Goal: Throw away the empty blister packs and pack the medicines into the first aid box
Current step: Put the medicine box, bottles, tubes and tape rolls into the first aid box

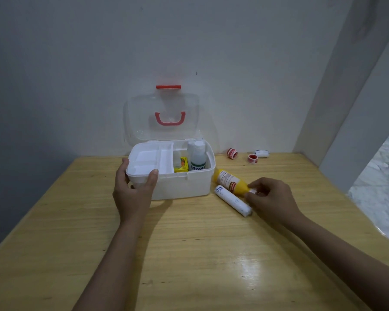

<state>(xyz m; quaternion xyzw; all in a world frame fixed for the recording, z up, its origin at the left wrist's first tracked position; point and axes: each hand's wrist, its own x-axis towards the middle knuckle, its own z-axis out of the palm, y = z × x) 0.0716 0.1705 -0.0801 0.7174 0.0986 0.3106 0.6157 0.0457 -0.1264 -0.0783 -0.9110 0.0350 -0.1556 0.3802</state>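
Note:
The white first aid box [184, 185] stands open on the wooden table, its clear lid [162, 115] with a red handle leaning back against the wall. Inside sit a white inner tray [148, 159], a small yellow carton [181, 165] and a white bottle [197, 157]. My left hand [133, 187] grips the box's front left corner. A yellow bottle [230, 181] lies on its side to the right of the box, and my right hand [272, 196] pinches its white cap end. A white bandage roll [233, 200] lies just in front of the bottle.
Two red-and-white tape rolls [232, 153] [252, 158] and a small white roll [261, 153] lie near the back wall at the right. The table's right edge [337, 194] drops off to a marble floor. No blister packs are in view.

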